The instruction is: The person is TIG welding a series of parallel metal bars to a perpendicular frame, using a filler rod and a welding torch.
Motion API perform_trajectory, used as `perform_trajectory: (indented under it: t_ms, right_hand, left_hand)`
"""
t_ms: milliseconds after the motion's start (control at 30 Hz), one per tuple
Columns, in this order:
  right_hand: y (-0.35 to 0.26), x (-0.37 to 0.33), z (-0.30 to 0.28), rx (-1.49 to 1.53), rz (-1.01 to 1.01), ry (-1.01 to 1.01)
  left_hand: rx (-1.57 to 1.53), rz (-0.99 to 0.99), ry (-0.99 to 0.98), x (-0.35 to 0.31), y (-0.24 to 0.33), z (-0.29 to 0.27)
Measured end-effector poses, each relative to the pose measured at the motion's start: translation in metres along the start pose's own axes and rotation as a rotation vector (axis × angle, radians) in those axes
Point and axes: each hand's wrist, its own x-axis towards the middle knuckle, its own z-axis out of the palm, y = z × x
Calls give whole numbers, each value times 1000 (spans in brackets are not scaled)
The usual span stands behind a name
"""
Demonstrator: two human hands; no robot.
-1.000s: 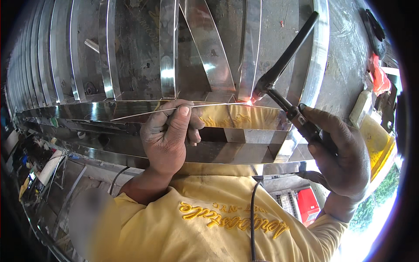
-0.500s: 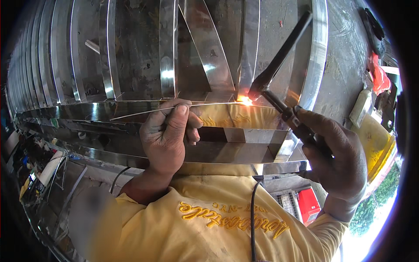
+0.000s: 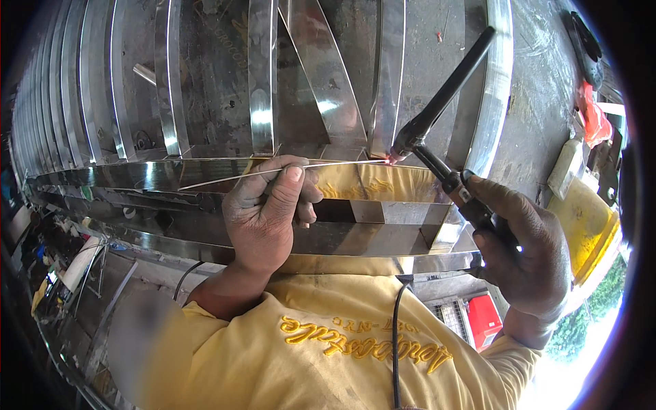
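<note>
Between the thumb and fingers of my left hand (image 3: pixel 268 212) is a thin metal filler rod (image 3: pixel 219 180). Its right end reaches the tip of a welding torch (image 3: pixel 444 167), where a small pinkish glow shows. My right hand (image 3: pixel 526 249) is wrapped round the torch's dark handle, and the long black back cap points up and away to the right. Torch tip and rod meet at the joint between an upright shiny metal bar (image 3: pixel 388 82) and a long polished crosswise bar (image 3: pixel 383 179), which mirrors yellow cloth.
Several more upright bars (image 3: pixel 169 82) run off to the left, with a slanting bar (image 3: pixel 324 75) among them. On the right are a yellow container (image 3: pixel 589 229), a white bottle (image 3: pixel 566 166) and red plastic (image 3: pixel 593 119). A red box (image 3: pixel 484 320) stands below; a black cable (image 3: pixel 397 342) crosses my shirt.
The bright orange arc at the torch tip has died down to a faint glow. My left hand and the rod have shifted slightly right; the torch has tilted a little.
</note>
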Motion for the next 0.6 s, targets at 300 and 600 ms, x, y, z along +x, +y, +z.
perform_trajectory:
  t_ms: [300,600]
  right_hand:
    - [0,0,6,-99,-143,66]
    - [0,-4,7,-97,-64,107]
  left_hand:
    - [-21,26,2,-2,-3,-3]
    - [-6,-1,30,-1,-1,1]
